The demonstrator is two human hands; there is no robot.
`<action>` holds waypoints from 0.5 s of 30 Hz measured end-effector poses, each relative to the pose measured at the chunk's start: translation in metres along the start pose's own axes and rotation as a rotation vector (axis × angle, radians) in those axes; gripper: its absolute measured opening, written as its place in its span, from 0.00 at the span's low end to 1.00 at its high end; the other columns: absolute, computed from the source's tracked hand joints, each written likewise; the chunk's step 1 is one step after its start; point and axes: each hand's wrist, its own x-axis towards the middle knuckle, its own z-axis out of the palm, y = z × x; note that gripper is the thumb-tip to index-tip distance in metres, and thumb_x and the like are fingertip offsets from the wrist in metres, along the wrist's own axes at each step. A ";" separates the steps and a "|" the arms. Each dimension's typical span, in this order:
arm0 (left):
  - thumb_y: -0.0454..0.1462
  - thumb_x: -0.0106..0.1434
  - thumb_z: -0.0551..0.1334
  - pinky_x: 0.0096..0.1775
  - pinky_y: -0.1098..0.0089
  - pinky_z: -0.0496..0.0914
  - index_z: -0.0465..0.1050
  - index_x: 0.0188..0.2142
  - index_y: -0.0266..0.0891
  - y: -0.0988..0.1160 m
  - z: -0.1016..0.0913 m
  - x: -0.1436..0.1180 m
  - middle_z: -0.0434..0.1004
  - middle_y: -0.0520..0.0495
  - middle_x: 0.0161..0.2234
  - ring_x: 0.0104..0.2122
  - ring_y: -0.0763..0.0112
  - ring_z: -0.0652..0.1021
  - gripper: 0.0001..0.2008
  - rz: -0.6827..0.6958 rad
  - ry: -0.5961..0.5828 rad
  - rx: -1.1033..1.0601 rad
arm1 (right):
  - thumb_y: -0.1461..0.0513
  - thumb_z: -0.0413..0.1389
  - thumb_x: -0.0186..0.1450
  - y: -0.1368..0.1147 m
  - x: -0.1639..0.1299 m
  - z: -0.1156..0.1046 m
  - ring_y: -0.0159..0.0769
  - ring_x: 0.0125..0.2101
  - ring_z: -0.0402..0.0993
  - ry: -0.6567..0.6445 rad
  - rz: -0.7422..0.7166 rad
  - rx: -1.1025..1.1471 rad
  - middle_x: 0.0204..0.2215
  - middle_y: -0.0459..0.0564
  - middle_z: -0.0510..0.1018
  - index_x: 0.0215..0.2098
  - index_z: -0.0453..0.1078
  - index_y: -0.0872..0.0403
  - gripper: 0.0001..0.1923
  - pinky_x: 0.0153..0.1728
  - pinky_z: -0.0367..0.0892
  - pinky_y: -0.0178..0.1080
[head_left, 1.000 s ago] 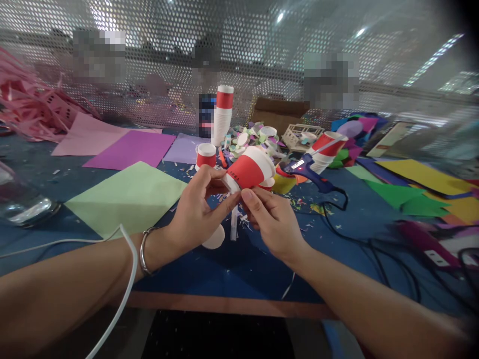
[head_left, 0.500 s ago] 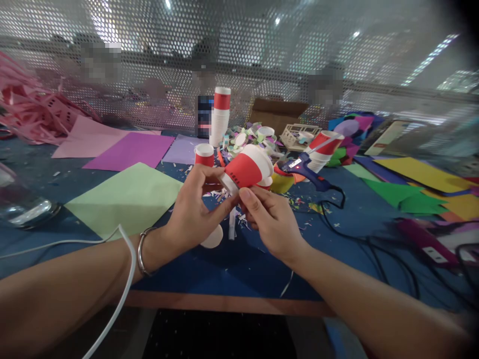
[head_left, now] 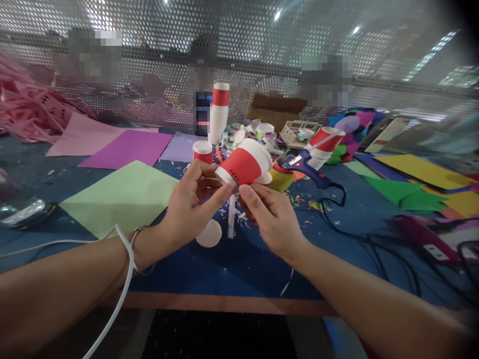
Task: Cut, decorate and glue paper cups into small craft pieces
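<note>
A red and white paper cup (head_left: 243, 165) is held tilted above the table, its wide end toward the upper right. My left hand (head_left: 194, 202) grips the cup's narrow end between thumb and fingers. Against the cup's lower side, my right hand (head_left: 271, 212) is closed, thumb pressed to the fingers; the cup's edge meets the fingertips. Below the hands lie a round cream disc (head_left: 208, 234) and a clear glue stick (head_left: 231, 217). Just behind the left hand stands another red and white cup (head_left: 202, 152).
A blue glue gun (head_left: 309, 168) with a black cord rests at right near tilted stacked cups (head_left: 325, 147). A tall cup stack (head_left: 220, 112) and paper scraps stand behind. Coloured sheets, including a green one (head_left: 123, 199), lie at both sides. A white cable (head_left: 127, 279) crosses my left forearm.
The cup has tipped and shifted slightly to the left. My left thumb has slid up against its lower side, and the view has moved a little.
</note>
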 end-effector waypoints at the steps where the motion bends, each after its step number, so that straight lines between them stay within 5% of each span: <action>1: 0.39 0.65 0.68 0.37 0.68 0.76 0.66 0.42 0.41 0.001 0.000 0.000 0.75 0.49 0.37 0.34 0.71 0.78 0.12 0.014 0.000 0.013 | 0.48 0.54 0.72 0.000 0.000 0.000 0.26 0.19 0.50 0.000 -0.004 -0.002 0.21 0.40 0.55 0.26 0.61 0.52 0.22 0.18 0.47 0.35; 15: 0.38 0.62 0.70 0.37 0.65 0.77 0.66 0.42 0.42 -0.001 0.001 -0.001 0.75 0.49 0.37 0.34 0.69 0.78 0.14 -0.006 0.016 0.060 | 0.47 0.54 0.71 -0.001 0.002 0.001 0.26 0.20 0.51 0.052 -0.041 -0.121 0.19 0.40 0.58 0.24 0.62 0.52 0.24 0.18 0.47 0.35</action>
